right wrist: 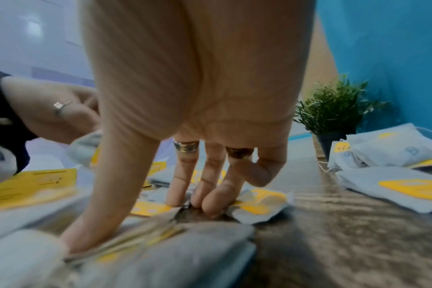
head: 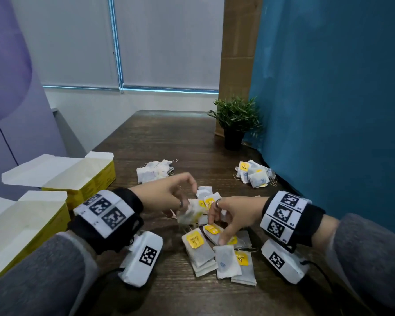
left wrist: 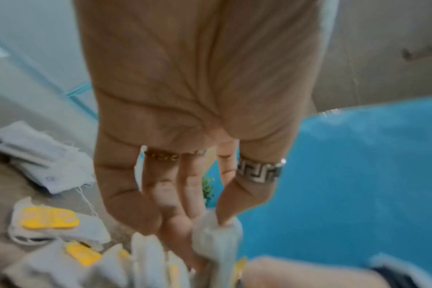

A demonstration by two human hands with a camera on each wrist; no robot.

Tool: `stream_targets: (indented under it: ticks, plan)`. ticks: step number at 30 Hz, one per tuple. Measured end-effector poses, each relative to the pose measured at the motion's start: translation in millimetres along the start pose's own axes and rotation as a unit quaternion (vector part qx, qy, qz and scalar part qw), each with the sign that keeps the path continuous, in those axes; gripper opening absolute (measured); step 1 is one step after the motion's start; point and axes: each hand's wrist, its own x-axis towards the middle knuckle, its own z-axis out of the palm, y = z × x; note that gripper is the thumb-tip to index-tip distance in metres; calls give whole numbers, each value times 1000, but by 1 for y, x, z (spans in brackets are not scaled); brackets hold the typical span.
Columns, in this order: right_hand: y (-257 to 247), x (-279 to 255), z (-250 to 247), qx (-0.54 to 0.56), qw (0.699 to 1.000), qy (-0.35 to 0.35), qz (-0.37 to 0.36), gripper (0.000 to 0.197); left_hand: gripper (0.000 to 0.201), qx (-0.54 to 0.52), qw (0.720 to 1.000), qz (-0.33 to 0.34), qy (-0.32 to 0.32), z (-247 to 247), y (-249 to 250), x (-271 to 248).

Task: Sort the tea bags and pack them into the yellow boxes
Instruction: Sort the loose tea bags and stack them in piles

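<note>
Mixed tea bags [head: 201,252] lie in a loose pile on the dark wooden table [head: 169,137]. My left hand [head: 187,201] hovers over the pile's far side and pinches a white tea bag [head: 189,214]. In the left wrist view that bag [left wrist: 217,239] hangs between thumb and fingertips [left wrist: 225,214]. My right hand [head: 217,231] reaches down onto the pile, thumb and fingertips clamping the ends of a yellow-tagged tea bag [head: 211,229]. The right wrist view shows its thumb [right wrist: 74,241] against blurred bag edges [right wrist: 141,235]. Two open yellow boxes [head: 96,179] [head: 32,238] stand at the left.
A heap of white bags [head: 153,171] lies behind the left hand. A heap of yellow-tagged bags [head: 253,173] lies at the back right. A potted plant [head: 235,124] stands further back. A blue partition [head: 328,110] borders the table's right side.
</note>
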Motion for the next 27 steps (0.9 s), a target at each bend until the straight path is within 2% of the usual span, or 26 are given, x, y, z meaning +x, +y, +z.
stream_targets:
  ticks: [3, 5, 8, 10, 12, 14, 16, 18, 20, 23, 27]
  plan:
    - [1, 3, 0, -15, 1000, 6, 3, 57, 44, -114, 993, 8, 41, -8, -4, -3]
    - [2, 6, -1, -10, 1000, 8, 3, 49, 48, -132, 990, 16, 41, -10, -6, -4]
    - [6, 4, -2, 20, 1000, 12, 0, 35, 40, -165, 985, 11, 51, -10, -8, -3]
    - [10, 0, -6, 41, 997, 56, -20, 27, 38, -227, 971, 3, 69, -10, -8, -3]
    - [12, -4, -11, 75, 984, 146, -61, 15, 28, -280, 957, 13, 80, -9, -8, -5]
    - [15, -7, -16, 102, 955, 263, -91, 30, 14, -285, 952, 37, 101, -7, -6, -7]
    - [13, -12, -18, 134, 911, 371, -119, 43, 16, -250, 958, 54, 131, -7, -6, -8]
    - [8, -19, -18, 136, 873, 446, -140, 39, 21, -235, 958, 64, 150, -7, -6, -9]
    - [6, -21, -17, 125, 838, 506, -162, 31, 30, -249, 952, 72, 160, -7, -4, -10]
    - [12, -15, -17, 119, 785, 579, -185, 32, 42, -240, 945, 86, 205, -4, -2, -8]
    - [12, -9, -18, 106, 756, 611, -210, 36, 34, -85, 940, 137, 300, -2, -2, -5]
